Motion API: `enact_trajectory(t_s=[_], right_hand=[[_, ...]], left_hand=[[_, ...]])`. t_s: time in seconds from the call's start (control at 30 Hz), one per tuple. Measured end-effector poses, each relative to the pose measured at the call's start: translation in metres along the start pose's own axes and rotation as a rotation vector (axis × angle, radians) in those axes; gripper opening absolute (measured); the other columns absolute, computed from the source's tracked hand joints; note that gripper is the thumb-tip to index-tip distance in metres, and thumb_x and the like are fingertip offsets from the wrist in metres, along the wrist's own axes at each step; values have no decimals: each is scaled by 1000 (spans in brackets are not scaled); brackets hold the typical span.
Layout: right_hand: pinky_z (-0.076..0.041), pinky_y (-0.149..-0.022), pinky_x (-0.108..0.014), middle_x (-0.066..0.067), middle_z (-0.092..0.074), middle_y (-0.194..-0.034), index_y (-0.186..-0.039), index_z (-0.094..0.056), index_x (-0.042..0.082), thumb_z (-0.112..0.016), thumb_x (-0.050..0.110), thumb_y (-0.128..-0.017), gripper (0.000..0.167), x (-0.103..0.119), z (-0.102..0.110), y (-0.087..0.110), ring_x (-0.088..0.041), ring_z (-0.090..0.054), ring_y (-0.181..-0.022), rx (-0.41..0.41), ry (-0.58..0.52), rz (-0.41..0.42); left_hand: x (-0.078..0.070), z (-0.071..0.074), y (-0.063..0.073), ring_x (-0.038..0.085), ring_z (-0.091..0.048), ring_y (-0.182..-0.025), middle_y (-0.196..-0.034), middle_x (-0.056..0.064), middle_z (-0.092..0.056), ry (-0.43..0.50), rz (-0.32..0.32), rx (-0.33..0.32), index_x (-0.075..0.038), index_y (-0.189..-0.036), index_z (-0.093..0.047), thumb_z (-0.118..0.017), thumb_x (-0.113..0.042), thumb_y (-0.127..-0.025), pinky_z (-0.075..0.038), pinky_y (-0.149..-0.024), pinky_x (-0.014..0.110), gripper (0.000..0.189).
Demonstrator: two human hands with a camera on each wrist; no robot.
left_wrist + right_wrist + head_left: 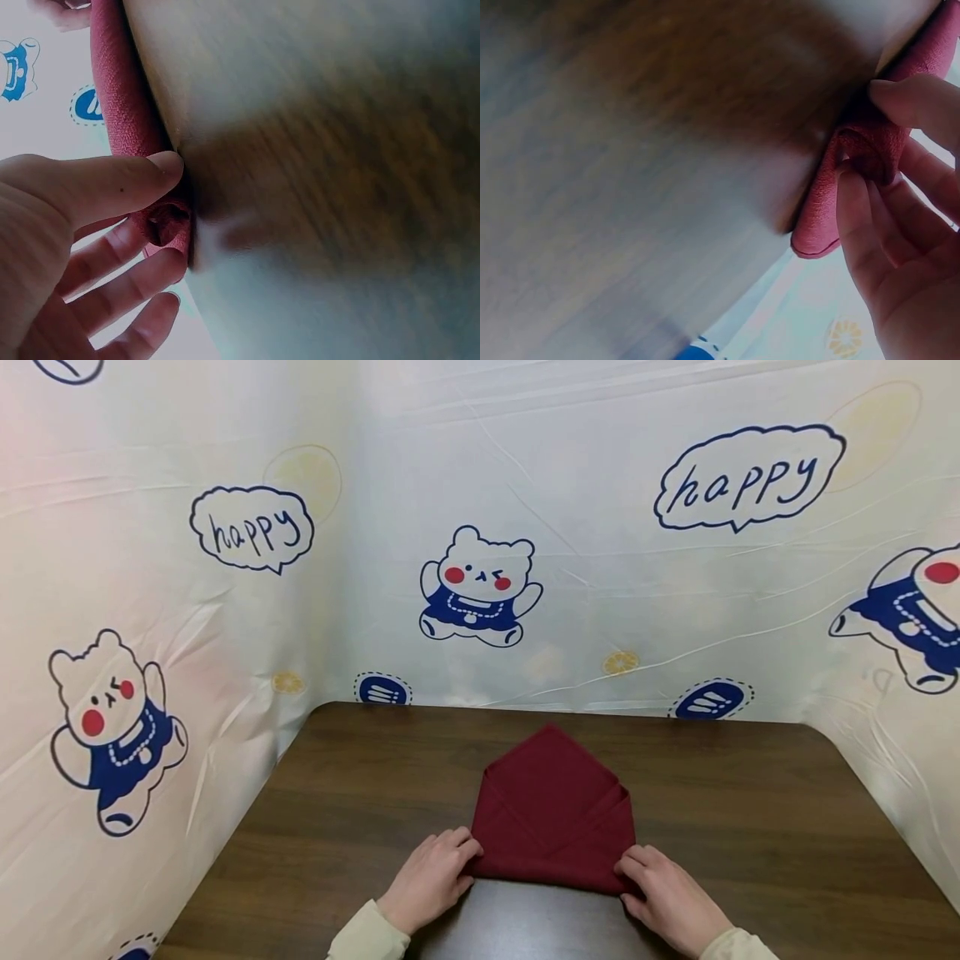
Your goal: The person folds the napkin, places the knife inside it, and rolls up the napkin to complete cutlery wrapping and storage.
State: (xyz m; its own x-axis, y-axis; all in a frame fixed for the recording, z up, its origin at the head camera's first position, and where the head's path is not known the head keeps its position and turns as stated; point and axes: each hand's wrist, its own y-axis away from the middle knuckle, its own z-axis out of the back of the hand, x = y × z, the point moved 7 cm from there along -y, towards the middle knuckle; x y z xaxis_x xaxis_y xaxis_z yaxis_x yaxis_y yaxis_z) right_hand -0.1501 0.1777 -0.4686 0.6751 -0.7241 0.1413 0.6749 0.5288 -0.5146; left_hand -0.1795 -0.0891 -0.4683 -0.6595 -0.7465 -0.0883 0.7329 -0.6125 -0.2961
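A dark red cloth (553, 793) lies folded on the wooden table, its pointed top toward the back and its near edge rolled. At the roll's left end, my left hand (435, 872) grips it, thumb on the near side. My right hand (671, 889) pinches the opposite end. The left wrist view shows the coiled end of the cloth (169, 221) between thumb and fingers. In the right wrist view, the thumb and fingers hold the other coiled end (870, 146), and a flat folded flap pokes out below it.
The brown table (360, 777) has rounded far corners. Behind it and on both sides hangs a pale curtain (585, 510) printed with bears, lemon slices and "happy" bubbles. Bare table surface shows on both sides of the cloth.
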Motion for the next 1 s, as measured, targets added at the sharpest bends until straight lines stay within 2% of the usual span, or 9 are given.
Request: enact_trajectory(t_s=[0.43,0.63,1.0], right_hand=[[-44,-69,-19,12,-57,-86,-86,-66,16,-80,8,-58,32,0,0,0,-6,-53,-78,-29,7,13],[-46,-68,-20,12,-58,-88,-88,-67,16,-80,8,-62,31,-2,-1,1,-7,-53,-80,0,1,-15],[-50,-67,-24,12,-60,-89,-91,-68,17,-78,13,-71,23,-7,-3,0,-6,-54,-83,77,13,-111]], left_hand=[[1,-2,0,11,-58,-77,-87,-7,-58,-8,2,-3,-17,-91,-64,-83,-14,-71,-43,-62,26,27],[2,-4,0,10,-59,-75,-87,-6,-59,26,13,-5,-16,-93,-66,-79,-12,-74,-47,-63,28,24],[12,-11,-1,2,-52,-71,-92,-5,-61,135,77,63,-14,-101,-68,-72,-13,-80,-49,-65,25,22]])
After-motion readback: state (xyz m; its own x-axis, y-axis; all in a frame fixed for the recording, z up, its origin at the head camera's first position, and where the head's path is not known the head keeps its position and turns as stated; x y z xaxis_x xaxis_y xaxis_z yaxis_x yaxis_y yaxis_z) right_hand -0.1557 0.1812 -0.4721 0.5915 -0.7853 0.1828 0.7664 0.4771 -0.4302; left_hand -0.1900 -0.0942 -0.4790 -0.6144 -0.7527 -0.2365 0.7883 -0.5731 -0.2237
